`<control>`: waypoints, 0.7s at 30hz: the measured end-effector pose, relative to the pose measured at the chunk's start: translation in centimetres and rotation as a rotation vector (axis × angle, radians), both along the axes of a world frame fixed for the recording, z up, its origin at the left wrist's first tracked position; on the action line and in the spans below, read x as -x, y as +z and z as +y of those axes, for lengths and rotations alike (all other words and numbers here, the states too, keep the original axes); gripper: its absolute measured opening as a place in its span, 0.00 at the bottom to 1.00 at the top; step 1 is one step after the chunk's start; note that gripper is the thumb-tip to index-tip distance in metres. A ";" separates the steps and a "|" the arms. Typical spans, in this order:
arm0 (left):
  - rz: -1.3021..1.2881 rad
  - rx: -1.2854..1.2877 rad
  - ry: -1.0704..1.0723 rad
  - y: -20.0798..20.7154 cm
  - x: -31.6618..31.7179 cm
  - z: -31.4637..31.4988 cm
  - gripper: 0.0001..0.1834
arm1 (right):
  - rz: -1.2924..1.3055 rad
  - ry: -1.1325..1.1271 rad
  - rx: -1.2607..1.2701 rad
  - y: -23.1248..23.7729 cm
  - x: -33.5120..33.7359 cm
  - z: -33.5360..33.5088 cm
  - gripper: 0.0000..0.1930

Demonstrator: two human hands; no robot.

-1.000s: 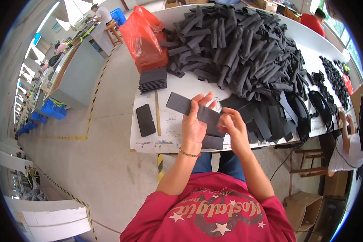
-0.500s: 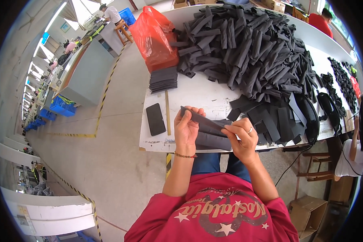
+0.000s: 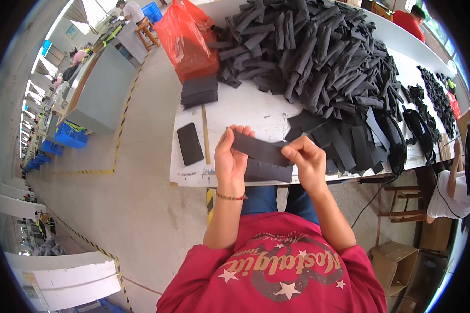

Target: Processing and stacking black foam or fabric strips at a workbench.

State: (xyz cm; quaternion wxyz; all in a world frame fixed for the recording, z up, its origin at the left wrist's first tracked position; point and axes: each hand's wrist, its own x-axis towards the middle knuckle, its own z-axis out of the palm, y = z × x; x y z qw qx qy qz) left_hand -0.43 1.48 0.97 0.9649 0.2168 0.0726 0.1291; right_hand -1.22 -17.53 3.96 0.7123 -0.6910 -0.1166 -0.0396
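A dark grey fabric strip [image 3: 262, 151] is stretched between my two hands above the near edge of the white table [image 3: 235, 117]. My left hand [image 3: 232, 159] pinches its left end, thumb on top, with the other fingers behind. The right end is gripped between thumb and fingers of my right hand [image 3: 309, 160]. Beneath the strip, more dark grey fabric [image 3: 269, 172] lies on the table, partly covered by the strip and my hands. Loose flat dark pieces [image 3: 344, 146] are spread just beyond my right hand.
A large heap of folded dark strips [image 3: 318, 57] fills the far side. To the left are a red plastic bag [image 3: 190, 47], a neat fabric stack [image 3: 199, 92], a black phone [image 3: 190, 144] and a thin wooden stick [image 3: 206, 135]. A black mesh item [image 3: 390, 143] stands at right.
The strip has been turned so its broad face shows, where before it looked narrow and folded. Both hands still hold its ends. The whole view has shifted slightly.
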 end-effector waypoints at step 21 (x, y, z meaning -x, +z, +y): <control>0.291 -1.528 -0.004 -6.7 -15.9 5.0 0.09 | -0.136 -0.408 0.774 -9.8 -1.5 -7.2 0.07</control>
